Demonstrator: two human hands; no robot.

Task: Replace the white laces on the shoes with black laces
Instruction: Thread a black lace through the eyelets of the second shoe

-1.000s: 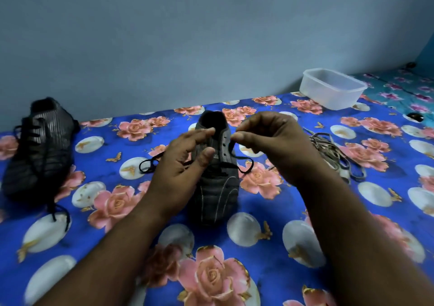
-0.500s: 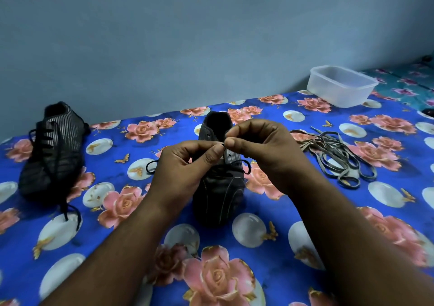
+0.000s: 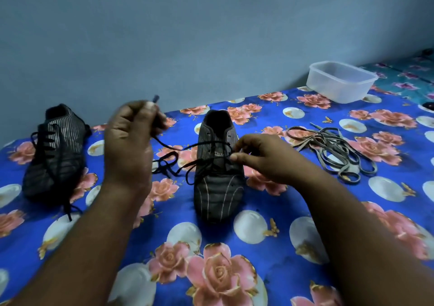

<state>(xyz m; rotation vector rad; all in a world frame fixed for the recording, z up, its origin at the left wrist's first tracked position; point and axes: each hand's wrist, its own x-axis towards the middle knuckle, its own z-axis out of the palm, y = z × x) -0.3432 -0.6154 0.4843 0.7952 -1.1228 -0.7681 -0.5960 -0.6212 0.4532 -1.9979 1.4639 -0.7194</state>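
Shoe (image 3: pixel 217 174) (tongue label partly legible: "Vict") has black lace (image 3: pixel 169 162) half-threaded.

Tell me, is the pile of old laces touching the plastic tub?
Apart. In the head view, the pile of old laces lies on the flowered sheet nearer the person, and a stretch of bare sheet separates it from the plastic tub by the wall.

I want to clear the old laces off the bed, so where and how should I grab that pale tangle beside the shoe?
Take the pale laces where the strands cross thickest, mid-pile, coming straight down from above. They lie flat and loosely looped on the floral sheet, so a top pinch there probably gathers several loops at once; a stray end would likely trail the rest.
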